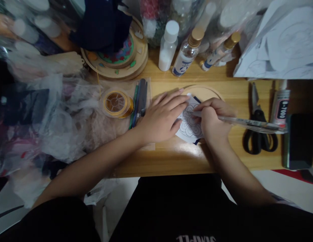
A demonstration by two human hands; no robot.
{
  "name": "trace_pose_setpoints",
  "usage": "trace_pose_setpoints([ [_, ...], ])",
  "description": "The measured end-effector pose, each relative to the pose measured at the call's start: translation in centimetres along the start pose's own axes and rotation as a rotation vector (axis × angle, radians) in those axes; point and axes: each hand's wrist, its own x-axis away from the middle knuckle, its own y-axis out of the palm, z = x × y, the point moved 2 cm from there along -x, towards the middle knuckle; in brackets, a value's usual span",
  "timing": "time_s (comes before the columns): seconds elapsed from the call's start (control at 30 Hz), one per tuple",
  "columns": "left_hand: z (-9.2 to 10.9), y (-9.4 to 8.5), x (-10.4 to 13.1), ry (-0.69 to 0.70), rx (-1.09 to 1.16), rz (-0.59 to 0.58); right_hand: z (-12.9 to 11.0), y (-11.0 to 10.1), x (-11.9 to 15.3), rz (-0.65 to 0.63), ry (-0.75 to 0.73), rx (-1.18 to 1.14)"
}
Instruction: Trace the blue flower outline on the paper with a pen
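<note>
My left hand (162,119) lies flat, fingers spread, its fingertips at the left edge of a small white paper (188,129) printed with a flower outline. In my right hand (215,122) is a long, slim pen (234,120), its tip on the upper part of the drawing. Dark fabric (196,142) peeks out from under the paper at the top and bottom corners. Beneath them is a round wooden board (209,91), largely covered by the paper and my hands.
Black scissors (258,117), a glue tube (281,107) and a phone (300,141) lie at the right. Bottles (186,55) stand behind. Left are a spool (116,102), pens (139,101) and plastic bags (70,117). Papers (287,43) occupy the back right.
</note>
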Motion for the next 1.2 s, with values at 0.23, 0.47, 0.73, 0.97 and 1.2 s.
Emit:
trace_pose_setpoints([
  [0.23, -0.01, 0.05, 0.04, 0.002, 0.002, 0.003, -0.11, 0.09, -0.01, 0.008, -0.015, -0.009],
  [0.47, 0.03, 0.05, 0.03, -0.013, 0.003, -0.011, -0.31, 0.01, 0.02, -0.002, -0.026, 0.013],
  [0.73, 0.03, -0.04, -0.01, -0.024, 0.020, -0.018, -0.21, -0.01, 0.00, 0.007, 0.015, 0.015],
  [0.97, 0.12, -0.08, -0.04, -0.017, 0.005, -0.014, -0.22, 0.01, -0.05, 0.006, 0.011, 0.006],
  [1.2, 0.05, -0.04, 0.06, 0.001, -0.010, 0.007, -0.10, 0.06, 0.02, 0.003, -0.009, 0.002],
])
